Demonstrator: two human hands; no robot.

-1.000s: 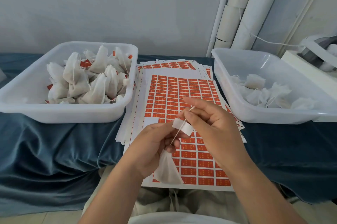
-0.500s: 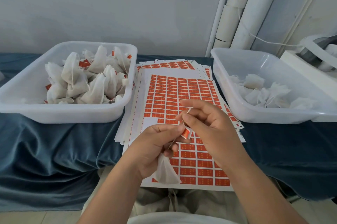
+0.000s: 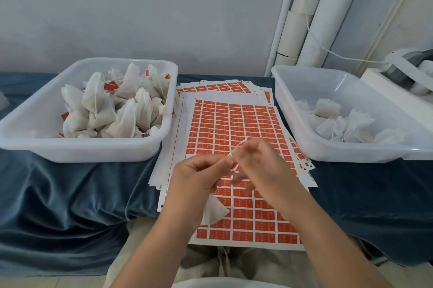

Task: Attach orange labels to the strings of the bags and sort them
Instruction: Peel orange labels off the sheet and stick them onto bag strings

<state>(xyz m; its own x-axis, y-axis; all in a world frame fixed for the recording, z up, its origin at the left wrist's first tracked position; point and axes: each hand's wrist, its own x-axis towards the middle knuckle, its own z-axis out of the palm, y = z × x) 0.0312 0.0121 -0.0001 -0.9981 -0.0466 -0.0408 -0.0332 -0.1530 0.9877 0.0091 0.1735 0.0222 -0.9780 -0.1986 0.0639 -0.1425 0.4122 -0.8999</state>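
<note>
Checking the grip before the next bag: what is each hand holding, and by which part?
The left hand pinches the string at the label end, with the bag hanging below it. The right hand, blurred, pinches the orange label on that string.

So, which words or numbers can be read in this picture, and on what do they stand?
No text is legible.
Orange labels on the stacked sheets: pale print, too small to read.
Orange tags in the left tub: blurred, unreadable.

velvety cloth (image 3: 58, 194), glossy plastic tubs (image 3: 93, 152)
</note>
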